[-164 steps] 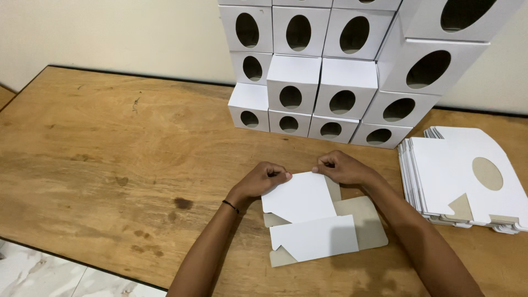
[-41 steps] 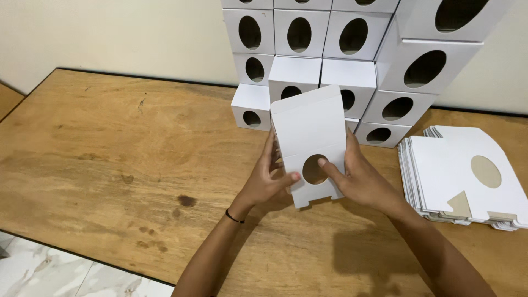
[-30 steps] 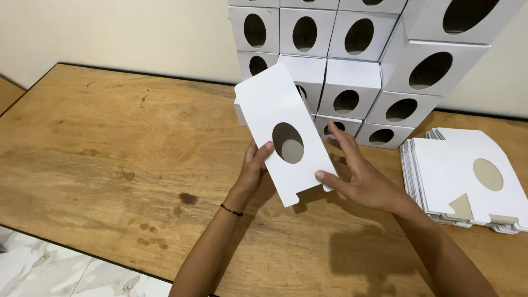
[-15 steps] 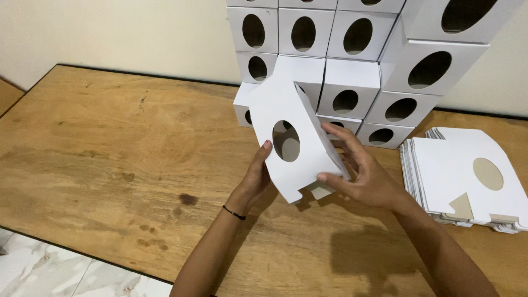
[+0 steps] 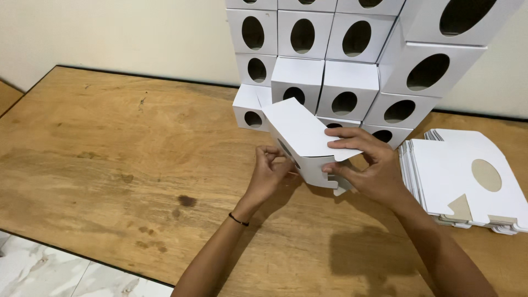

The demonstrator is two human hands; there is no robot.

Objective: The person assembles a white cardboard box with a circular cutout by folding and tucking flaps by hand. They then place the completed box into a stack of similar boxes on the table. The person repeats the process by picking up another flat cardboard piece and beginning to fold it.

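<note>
Tipped flatter now, white box blank (image 5: pixel 301 140); left hand (image 5: pixel 269 175) fingers pinch it, right hand (image 5: pixel 368 168) fingers clasp it.

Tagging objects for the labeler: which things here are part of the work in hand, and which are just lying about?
In hand:
- part-folded white box
- left hand, grip on its near edge
- right hand, grip on its right side

Lying about:
- stack of flat box blanks
- wall of finished boxes
- wooden table
- black wristband
</note>
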